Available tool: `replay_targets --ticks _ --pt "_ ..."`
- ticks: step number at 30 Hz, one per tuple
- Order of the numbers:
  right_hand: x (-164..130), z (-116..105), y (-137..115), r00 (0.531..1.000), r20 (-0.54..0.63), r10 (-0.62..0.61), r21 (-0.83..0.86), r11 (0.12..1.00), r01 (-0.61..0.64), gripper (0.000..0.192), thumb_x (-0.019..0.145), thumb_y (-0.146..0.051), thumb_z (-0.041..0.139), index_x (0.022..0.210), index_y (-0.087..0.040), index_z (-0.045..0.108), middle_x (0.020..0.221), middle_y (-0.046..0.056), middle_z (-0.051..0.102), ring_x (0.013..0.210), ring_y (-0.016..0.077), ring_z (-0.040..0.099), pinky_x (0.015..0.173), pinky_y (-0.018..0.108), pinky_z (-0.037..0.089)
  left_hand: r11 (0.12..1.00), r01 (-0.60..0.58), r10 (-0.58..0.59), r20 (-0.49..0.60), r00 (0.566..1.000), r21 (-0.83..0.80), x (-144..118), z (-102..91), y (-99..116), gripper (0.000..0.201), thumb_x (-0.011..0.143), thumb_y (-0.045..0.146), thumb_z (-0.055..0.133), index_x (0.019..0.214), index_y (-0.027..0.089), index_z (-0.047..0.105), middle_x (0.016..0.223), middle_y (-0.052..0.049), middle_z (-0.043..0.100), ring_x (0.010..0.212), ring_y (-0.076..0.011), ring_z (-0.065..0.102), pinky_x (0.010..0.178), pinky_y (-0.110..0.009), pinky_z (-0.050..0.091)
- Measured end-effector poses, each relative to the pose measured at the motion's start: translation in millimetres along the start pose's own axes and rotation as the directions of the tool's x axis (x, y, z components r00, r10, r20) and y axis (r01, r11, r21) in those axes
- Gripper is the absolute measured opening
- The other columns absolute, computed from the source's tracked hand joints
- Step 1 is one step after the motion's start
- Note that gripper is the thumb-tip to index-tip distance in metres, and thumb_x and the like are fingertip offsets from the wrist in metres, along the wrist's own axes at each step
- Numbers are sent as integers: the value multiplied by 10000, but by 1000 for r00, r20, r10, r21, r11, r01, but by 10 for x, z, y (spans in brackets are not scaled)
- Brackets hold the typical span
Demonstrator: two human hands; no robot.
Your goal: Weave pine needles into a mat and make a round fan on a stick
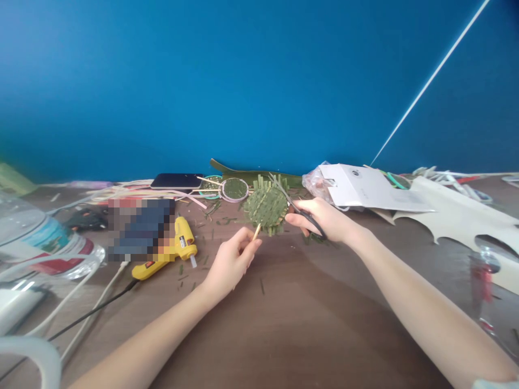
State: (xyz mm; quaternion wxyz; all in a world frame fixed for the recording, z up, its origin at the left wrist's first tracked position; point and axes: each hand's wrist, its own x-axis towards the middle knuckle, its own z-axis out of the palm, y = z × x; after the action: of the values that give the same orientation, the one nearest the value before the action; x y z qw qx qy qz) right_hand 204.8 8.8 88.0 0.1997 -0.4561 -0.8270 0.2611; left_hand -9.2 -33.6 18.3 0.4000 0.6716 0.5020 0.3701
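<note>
My left hand [234,259] is closed around the thin light stick handle of a small round fan [267,206] woven from green leaf strips. Uneven strip ends stick out past the fan's edge, most of all along its top. In my right hand [320,219] is a pair of scissors [283,189] with dark handles, its blades lying at the fan's upper right edge. Whether the blades touch a strip I cannot tell. Behind the fan, two finished-looking round fans lie on the table, one with a pale purple rim [234,189] and one with a green rim [211,183].
A yellow glue gun [184,240] with a black cord lies left, beside a dark phone-like device [141,229]. A large water bottle [44,237] stands at far left. Green clippings dot the brown table [259,335]. White cardboard [371,189] lies right, before a blue wall [243,81].
</note>
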Motion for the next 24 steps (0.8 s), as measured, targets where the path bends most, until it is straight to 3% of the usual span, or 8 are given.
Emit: replay_targets --ticks 24 --pt "0 -24 131 999 -6 51 1 999 -51 451 783 -625 476 686 -186 511 414 -54 474 406 110 471 495 243 335 986 -7 21 -82 996 169 58 -107 25 248 849 417 414 741 197 449 540 74 419 483 -79 353 500 -194 286"
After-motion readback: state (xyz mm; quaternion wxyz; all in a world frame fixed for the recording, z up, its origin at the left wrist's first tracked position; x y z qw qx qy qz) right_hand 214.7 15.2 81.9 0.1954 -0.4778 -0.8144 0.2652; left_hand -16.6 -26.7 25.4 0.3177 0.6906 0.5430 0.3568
